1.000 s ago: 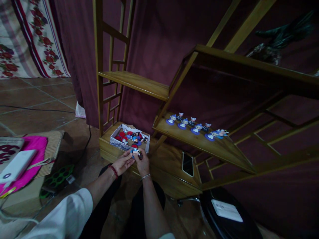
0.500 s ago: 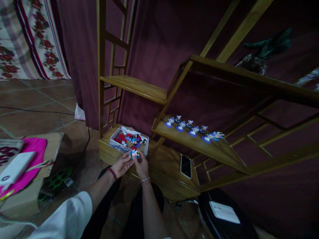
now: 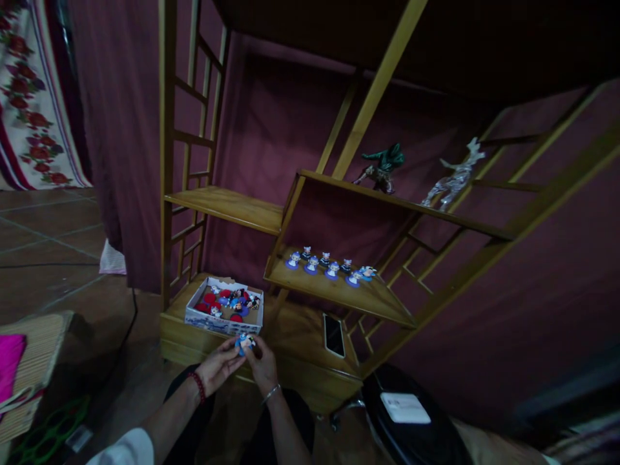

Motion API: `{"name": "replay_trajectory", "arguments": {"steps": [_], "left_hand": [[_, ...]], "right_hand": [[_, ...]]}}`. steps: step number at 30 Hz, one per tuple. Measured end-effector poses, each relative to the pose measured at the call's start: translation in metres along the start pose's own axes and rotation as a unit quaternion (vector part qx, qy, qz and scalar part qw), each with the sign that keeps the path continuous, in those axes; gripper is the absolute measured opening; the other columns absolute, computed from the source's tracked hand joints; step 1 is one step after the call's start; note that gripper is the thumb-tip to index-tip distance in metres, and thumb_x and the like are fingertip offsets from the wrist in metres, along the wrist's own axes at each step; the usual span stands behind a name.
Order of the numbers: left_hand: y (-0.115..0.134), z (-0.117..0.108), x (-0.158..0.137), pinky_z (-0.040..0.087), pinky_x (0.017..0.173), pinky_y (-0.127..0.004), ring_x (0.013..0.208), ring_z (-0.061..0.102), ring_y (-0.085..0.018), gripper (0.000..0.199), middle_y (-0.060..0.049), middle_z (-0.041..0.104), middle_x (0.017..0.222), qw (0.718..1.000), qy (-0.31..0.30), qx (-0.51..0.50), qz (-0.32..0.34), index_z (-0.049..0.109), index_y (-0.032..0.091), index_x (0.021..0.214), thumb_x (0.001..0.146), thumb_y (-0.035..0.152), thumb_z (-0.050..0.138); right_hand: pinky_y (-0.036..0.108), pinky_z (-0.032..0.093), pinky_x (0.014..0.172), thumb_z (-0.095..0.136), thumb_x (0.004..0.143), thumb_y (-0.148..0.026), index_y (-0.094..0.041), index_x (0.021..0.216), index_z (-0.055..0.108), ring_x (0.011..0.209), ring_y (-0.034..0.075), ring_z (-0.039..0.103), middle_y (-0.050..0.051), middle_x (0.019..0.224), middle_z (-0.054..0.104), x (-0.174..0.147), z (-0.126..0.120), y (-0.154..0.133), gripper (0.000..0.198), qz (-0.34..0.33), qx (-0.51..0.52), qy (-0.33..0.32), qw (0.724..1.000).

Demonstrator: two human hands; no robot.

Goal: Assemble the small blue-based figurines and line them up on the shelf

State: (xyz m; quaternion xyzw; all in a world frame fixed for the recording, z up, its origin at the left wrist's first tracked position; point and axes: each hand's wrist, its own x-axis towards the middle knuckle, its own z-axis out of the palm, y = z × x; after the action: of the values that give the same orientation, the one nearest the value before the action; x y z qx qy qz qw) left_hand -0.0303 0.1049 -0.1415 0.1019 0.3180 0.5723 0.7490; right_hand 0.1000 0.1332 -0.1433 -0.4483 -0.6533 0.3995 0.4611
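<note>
The view is swinging, bringing both statues into full sight; the left hand and right hand are still pinching the figurine between their fingertips, just in front of the box. Handling is apparently continuing, the figures on the shelf staying unchanged.

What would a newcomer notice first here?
Likely the little figurines lined up on a wooden shelf, just right of centre. Then the open white box of red and purple pieces, lower left, with the left hand and right hand before it holding a blue figurine.
</note>
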Motion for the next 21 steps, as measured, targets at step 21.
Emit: {"name": "replay_trajectory", "arguments": {"steps": [21], "left_hand": [[-0.016, 0.079, -0.003, 0.05, 0.081, -0.03, 0.078, 0.065, -0.016, 0.019, -0.008, 0.067, 0.08, 0.99, -0.059, 0.124, -0.041, 0.063, 0.011, 0.076, 0.068, -0.006, 0.057]], "right_hand": [[0.033, 0.049, 0.079, 0.057, 0.074, -0.035, -0.024, 0.098, 0.063, 0.085, 0.02, 0.063, 0.002, 0.092, 0.068, -0.015, -0.07, -0.03, 0.027, -0.007, -0.018, 0.06, 0.998]]}}
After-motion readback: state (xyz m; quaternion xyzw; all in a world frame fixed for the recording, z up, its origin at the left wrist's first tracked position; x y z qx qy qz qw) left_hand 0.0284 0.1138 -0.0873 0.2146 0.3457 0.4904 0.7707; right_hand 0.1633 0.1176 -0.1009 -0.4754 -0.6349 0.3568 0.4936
